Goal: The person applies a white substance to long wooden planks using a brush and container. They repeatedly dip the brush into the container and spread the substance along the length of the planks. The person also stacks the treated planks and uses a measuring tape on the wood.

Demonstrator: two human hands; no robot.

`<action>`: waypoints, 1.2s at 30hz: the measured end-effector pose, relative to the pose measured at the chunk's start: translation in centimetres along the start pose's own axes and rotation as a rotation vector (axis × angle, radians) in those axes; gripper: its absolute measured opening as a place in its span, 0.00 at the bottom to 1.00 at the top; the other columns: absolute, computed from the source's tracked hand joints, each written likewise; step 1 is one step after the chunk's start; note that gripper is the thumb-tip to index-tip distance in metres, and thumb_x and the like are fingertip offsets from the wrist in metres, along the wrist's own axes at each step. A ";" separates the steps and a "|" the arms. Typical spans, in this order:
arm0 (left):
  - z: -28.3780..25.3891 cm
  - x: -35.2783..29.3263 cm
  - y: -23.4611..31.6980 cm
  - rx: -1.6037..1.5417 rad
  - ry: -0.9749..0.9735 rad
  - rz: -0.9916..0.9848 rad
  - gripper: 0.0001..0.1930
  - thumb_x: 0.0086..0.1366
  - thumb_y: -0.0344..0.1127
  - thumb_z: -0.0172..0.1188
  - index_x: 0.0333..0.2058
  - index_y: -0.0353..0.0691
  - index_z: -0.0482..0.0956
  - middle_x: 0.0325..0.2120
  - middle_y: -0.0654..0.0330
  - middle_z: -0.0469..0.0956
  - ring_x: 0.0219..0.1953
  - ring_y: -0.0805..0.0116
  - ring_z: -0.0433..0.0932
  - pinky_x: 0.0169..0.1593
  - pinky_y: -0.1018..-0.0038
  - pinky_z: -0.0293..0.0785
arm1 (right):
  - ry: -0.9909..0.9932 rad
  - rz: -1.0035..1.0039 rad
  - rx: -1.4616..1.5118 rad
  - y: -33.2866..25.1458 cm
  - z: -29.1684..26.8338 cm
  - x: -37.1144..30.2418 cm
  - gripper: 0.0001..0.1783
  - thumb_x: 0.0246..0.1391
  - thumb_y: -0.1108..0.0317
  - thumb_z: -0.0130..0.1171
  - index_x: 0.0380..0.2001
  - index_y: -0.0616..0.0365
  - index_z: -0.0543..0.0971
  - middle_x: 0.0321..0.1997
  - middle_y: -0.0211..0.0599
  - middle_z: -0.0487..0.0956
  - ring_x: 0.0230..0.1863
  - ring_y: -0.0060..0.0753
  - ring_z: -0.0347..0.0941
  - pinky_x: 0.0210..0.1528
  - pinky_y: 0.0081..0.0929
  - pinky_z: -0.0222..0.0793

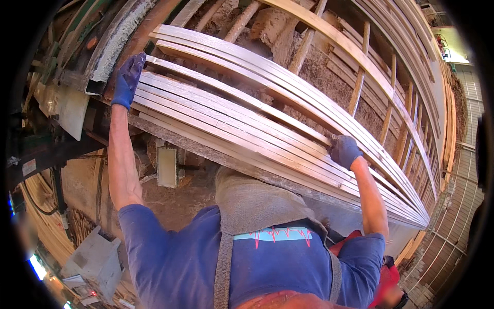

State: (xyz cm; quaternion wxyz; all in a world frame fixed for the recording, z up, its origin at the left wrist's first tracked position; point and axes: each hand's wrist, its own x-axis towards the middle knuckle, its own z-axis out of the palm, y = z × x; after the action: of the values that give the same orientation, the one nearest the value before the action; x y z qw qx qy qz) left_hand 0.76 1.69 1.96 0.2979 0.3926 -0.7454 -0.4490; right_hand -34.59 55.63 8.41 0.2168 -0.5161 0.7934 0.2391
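Across the wooden frame in front of me lie long pale wooden strips. My left hand [128, 81], in a blue and dark glove, is closed at the left end of a single wooden strip [216, 86]. Farther along, my right hand [345, 151], in a dark glove, is closed over the same strip; its fingertips are partly hidden. Nearer to me, several strips [206, 110] lie side by side along a metal edge [206, 152]. Beyond the single strip, another group of strips [247, 59] lies close together, with a gap between.
Round wooden crossbars [301, 51] span the frame above sawdust and offcuts. A sawdust-covered metal beam [116, 41] stands at the far left. Dark machine parts [46, 149] and a grey box [95, 262] are at left. Someone in red [388, 278] is at lower right.
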 end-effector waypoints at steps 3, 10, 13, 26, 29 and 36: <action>1.0 0.1 0.0 0.013 -0.065 -0.006 0.15 0.68 0.38 0.54 0.46 0.33 0.80 0.37 0.62 0.81 0.42 0.76 0.76 0.48 0.77 0.72 | -0.058 0.032 0.009 0.6 -0.3 -0.7 0.16 0.55 0.54 0.51 0.35 0.52 0.82 0.27 0.49 0.80 0.31 0.52 0.78 0.35 0.46 0.73; 0.1 -0.8 -1.4 0.170 -0.094 0.062 0.16 0.68 0.44 0.55 0.46 0.41 0.82 0.37 0.61 0.83 0.40 0.72 0.79 0.47 0.75 0.74 | 0.007 -0.019 0.075 1.1 0.6 -0.5 0.25 0.54 0.54 0.54 0.52 0.54 0.73 0.33 0.51 0.81 0.36 0.54 0.79 0.39 0.47 0.74; 0.9 -0.8 3.7 0.340 -0.094 0.101 0.18 0.65 0.49 0.57 0.41 0.40 0.82 0.35 0.54 0.82 0.38 0.61 0.80 0.44 0.70 0.74 | -0.019 0.019 0.108 1.3 0.7 -2.1 0.26 0.51 0.59 0.58 0.54 0.53 0.73 0.39 0.49 0.81 0.38 0.53 0.79 0.42 0.44 0.74; -10.2 -1.5 7.8 0.634 0.593 0.681 0.16 0.60 0.40 0.64 0.45 0.40 0.78 0.40 0.49 0.81 0.43 0.50 0.80 0.47 0.64 0.75 | 0.217 -0.182 -0.013 -10.3 -7.3 9.5 0.18 0.52 0.58 0.55 0.44 0.56 0.73 0.30 0.48 0.81 0.32 0.51 0.79 0.34 0.45 0.73; -11.4 -5.1 6.5 0.556 0.498 0.573 0.14 0.62 0.35 0.62 0.46 0.37 0.78 0.40 0.49 0.81 0.43 0.53 0.80 0.46 0.67 0.75 | 0.227 -0.187 0.082 -11.1 -9.2 8.1 0.19 0.50 0.59 0.57 0.45 0.52 0.75 0.33 0.47 0.81 0.36 0.51 0.79 0.39 0.44 0.73; -9.4 -14.8 0.2 0.468 0.304 0.228 0.15 0.65 0.36 0.59 0.47 0.34 0.77 0.44 0.49 0.79 0.46 0.57 0.78 0.51 0.67 0.72 | 0.194 -0.157 0.079 -9.4 -8.5 5.8 0.24 0.49 0.60 0.58 0.51 0.53 0.74 0.36 0.47 0.82 0.39 0.51 0.78 0.42 0.44 0.72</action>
State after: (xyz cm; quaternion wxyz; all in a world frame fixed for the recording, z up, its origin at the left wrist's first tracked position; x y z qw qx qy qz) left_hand 15.74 10.25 4.70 0.3559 0.4271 -0.8147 -0.1648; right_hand -28.96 43.01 10.27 0.1775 -0.5882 0.7767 0.1390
